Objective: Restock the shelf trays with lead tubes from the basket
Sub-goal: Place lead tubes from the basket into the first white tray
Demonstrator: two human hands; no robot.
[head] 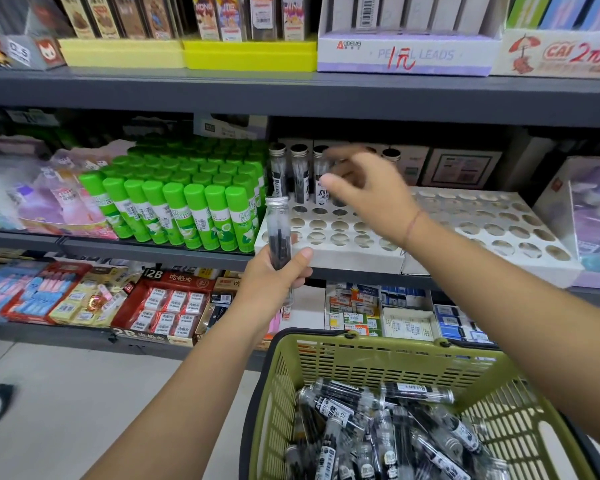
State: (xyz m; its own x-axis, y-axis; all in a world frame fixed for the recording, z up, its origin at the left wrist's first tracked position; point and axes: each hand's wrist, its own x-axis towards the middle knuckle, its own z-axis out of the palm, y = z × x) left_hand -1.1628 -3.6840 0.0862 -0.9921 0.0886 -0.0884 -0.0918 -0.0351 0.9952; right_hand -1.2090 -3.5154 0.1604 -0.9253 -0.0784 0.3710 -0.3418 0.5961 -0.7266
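Observation:
My left hand (274, 277) grips a clear lead tube (278, 220) with a silver cap, upright in front of the left white tray (326, 259) of round holes. Three tubes (299, 171) stand in that tray's back row. My right hand (371, 192) hovers blurred over the back row with fingers spread, close to a dark tube partly hidden beneath it; I see nothing pinched in it. A second white tray (482, 220) lies to the right, its visible holes bare. The green basket (361, 355) at the bottom holds several lead tubes (378, 427).
Green glue sticks (187, 209) stand packed just left of the trays. The shelf above carries a pencil-leads box (406, 53). Eraser packs (174, 303) and small boxes fill the shelf below. A plush toy box (589, 216) sits at the far right.

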